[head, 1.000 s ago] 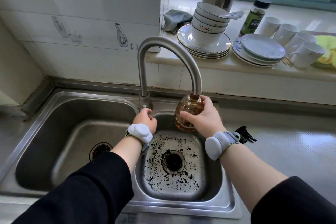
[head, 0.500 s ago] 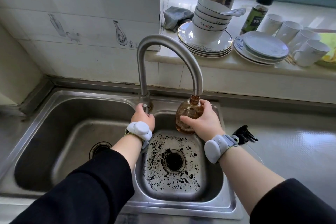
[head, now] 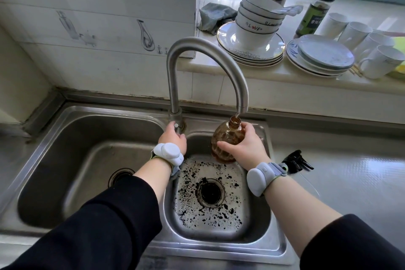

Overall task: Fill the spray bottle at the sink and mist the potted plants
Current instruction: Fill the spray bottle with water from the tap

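Filling step: amber spray bottle (head: 228,140) held under the faucet (head: 203,50).

The uncapped bottle is clasped round its body by the right hand (head: 246,146), its mouth just below the faucet's spout. The left hand (head: 173,139) is wrapped on the lever (head: 176,125) at the faucet's base. The fill level cannot be told. Next, the lever is likely to be shut off and the black trigger head (head: 298,162), lying right of the faucet, screwed back on.

Uncapped amber bottle (head: 228,138) upright under faucet spout (head: 241,105)
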Demonstrator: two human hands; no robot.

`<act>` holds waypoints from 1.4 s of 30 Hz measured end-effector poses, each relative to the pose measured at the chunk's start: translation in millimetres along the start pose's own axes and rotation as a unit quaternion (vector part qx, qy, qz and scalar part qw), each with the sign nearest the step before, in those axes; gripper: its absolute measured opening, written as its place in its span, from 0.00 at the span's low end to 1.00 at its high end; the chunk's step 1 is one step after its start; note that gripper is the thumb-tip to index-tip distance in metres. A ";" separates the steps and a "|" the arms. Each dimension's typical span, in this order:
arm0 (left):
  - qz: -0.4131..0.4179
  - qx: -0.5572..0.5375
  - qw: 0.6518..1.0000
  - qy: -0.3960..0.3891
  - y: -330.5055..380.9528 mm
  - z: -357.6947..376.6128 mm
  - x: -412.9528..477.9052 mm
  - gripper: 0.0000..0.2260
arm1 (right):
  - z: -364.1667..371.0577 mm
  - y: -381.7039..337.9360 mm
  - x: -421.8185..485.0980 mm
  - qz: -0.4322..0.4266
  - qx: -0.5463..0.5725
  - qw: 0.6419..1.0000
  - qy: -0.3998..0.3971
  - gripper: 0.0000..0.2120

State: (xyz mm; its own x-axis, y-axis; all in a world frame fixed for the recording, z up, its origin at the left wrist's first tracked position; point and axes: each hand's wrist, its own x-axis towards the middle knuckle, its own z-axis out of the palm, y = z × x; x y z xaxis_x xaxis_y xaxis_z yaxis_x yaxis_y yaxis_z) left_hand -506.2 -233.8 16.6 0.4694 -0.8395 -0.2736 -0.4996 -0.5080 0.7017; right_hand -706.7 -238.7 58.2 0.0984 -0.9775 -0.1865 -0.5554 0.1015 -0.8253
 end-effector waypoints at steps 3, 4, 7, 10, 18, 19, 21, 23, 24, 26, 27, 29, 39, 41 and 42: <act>0.008 0.014 1.000 -0.015 -1.2 0.1 2.1 0.25 | 0.9 0.6 1.0 -0.002 -0.004 1.000 0.000 0.39; 0.009 0.015 1.000 -0.016 -1.3 0.1 2.6 0.25 | 1.3 0.8 1.1 -0.004 -0.005 1.000 0.001 0.39; 0.007 0.015 1.000 -0.010 -0.5 -0.2 3.4 0.24 | 2.4 1.6 1.1 -0.005 -0.005 1.000 -0.002 0.39; 0.007 0.022 1.000 -0.008 0.3 -1.6 4.2 0.23 | 3.1 2.0 1.6 -0.005 -0.007 1.000 -0.006 0.40; 0.015 0.029 0.999 0.002 -1.7 -2.8 9.6 0.21 | 6.2 0.6 2.0 -0.007 0.004 1.000 0.001 0.39; 0.015 0.028 0.999 0.001 -2.3 -2.6 10.5 0.20 | 6.7 0.4 2.0 -0.007 0.006 1.000 0.003 0.39; 0.016 0.026 1.000 -0.001 -3.6 -2.8 12.5 0.20 | 7.7 0.3 2.1 -0.007 0.007 1.000 0.007 0.39; 0.016 0.028 0.999 0.003 -4.3 -3.0 14.5 0.19 | 8.5 0.7 2.6 -0.005 0.005 1.000 0.006 0.39; 0.016 0.031 0.999 0.005 -4.2 -3.0 15.5 0.18 | 8.8 0.9 2.9 -0.004 0.004 1.000 0.005 0.39; 0.012 0.032 0.999 0.007 -4.1 -2.9 18.0 0.18 | 9.5 1.0 3.5 -0.003 0.005 1.000 0.004 0.39; 0.011 0.031 0.999 0.006 -4.2 -2.8 19.2 0.18 | 9.9 1.1 3.7 -0.002 0.006 1.000 0.004 0.39; 0.012 0.035 0.999 0.002 -4.6 -2.6 21.8 0.17 | 10.8 1.2 4.1 0.001 0.009 1.000 0.005 0.39; 0.035 0.056 0.998 -0.002 -6.9 -4.0 29.3 0.15 | 13.5 2.2 6.3 0.008 0.017 1.000 0.012 0.38; 0.037 0.057 0.998 -0.001 -7.3 -3.9 30.4 0.15 | 13.4 2.4 6.4 0.007 0.013 1.000 0.013 0.39; 0.039 0.058 0.998 -0.001 -7.6 -3.7 30.9 0.15 | 13.3 2.5 6.4 0.007 0.012 1.000 0.013 0.39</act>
State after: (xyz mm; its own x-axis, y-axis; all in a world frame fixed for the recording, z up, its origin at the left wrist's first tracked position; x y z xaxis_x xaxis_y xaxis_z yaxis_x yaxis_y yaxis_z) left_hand -485.2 -255.2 5.2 0.4239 -0.8778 -0.2232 -0.6152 -0.4599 0.6403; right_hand -696.4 -242.2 47.8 0.0687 -0.9805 -0.1841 -0.5368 0.1192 -0.8352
